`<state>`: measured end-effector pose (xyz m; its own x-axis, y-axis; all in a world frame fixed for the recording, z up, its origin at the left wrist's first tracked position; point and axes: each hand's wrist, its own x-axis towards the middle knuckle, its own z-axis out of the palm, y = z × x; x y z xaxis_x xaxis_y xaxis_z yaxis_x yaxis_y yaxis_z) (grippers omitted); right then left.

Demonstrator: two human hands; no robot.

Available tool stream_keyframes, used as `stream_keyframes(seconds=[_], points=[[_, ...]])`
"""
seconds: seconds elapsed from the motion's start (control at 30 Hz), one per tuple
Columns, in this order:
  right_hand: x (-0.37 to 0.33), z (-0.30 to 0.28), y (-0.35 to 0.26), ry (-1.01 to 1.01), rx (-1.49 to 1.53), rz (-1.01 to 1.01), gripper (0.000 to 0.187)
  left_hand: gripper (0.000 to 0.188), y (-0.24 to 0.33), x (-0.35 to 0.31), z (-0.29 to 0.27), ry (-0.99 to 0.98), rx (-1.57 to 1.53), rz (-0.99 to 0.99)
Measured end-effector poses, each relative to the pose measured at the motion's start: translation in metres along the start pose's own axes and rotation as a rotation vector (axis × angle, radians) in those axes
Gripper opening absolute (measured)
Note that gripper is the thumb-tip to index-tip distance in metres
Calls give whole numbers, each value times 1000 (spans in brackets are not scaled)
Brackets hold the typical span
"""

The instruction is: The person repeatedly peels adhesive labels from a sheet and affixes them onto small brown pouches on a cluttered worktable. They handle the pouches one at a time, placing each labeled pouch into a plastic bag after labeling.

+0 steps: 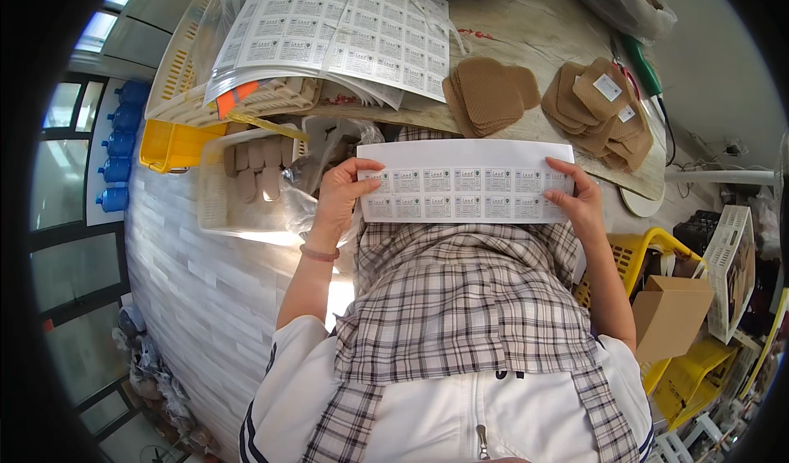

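Between my two hands, above my lap, I hold a white sheet of printed labels [466, 193] stretched out level. Two rows of small labels show on it, with a blank strip along the far edge. My left hand [343, 193] pinches its left end between thumb and fingers. At the right end, my right hand [579, 196] grips the sheet the same way. Just beyond it, on the table, lie a stack of brown textured pads [486, 93] and a looser pile of similar pads [593, 109], some with white labels on them.
Large label sheets [337, 31] cover the table's far left, partly over a cream basket [271, 97]. A white bin [215, 187] with brown pieces stands at left below the table [526, 27]. At right are a yellow basket [622, 257], a cardboard box [670, 319] and green-handled tool [641, 64].
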<state>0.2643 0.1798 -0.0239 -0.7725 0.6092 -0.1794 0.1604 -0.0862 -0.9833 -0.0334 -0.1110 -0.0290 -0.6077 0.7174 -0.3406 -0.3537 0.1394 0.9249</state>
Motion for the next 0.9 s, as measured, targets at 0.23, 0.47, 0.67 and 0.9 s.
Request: stream_keyframes(seconds=[0.23,0.47,0.67,0.9], points=[[4,9,-26,40,43,36,51,35,13,-7,3,7,25,52],[5,10,-26,49,-84,-46,50,40,23,-18,-3,22,89,83],[0,13,-19,99,-212,-105,37,35,35,-30,-7,34,171,50],[2,22,-36,146,-723,-257,23,16,38,-21,-29,39,457,-56]])
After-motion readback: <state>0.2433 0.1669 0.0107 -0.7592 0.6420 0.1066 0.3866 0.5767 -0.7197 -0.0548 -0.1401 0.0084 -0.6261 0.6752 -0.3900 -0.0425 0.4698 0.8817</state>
